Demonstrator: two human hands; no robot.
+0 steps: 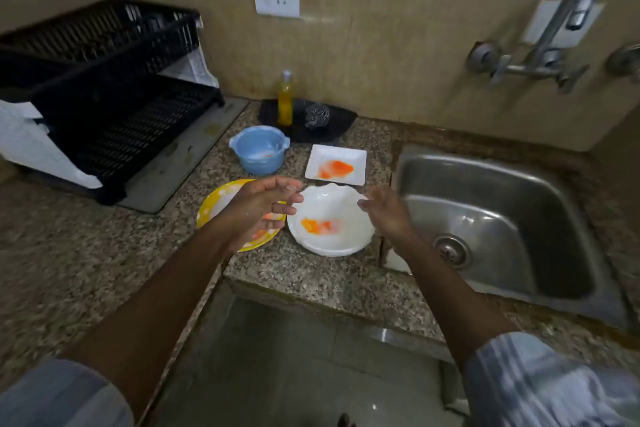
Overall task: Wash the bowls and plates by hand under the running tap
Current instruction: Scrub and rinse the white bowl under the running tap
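A white scalloped bowl [329,208] smeared with orange sauce sits on the granite counter [86,253] by the sink. My left hand [263,208] hovers over a yellow plate [216,199], fingers relaxed and empty. My right hand [384,211] hangs just right of the white bowl's rim, fingers loose, holding nothing. Behind them stand a blue bowl [258,156] and a white square plate [336,166] with an orange stain. The tap [554,35] is on the wall; no water shows.
The steel sink [502,211] lies to the right, drain visible. A black two-tier dish rack [104,87] fills the left. A yellow soap bottle [285,97] and a steel scrubber [317,116] stand on a black tray [336,126] by the wall.
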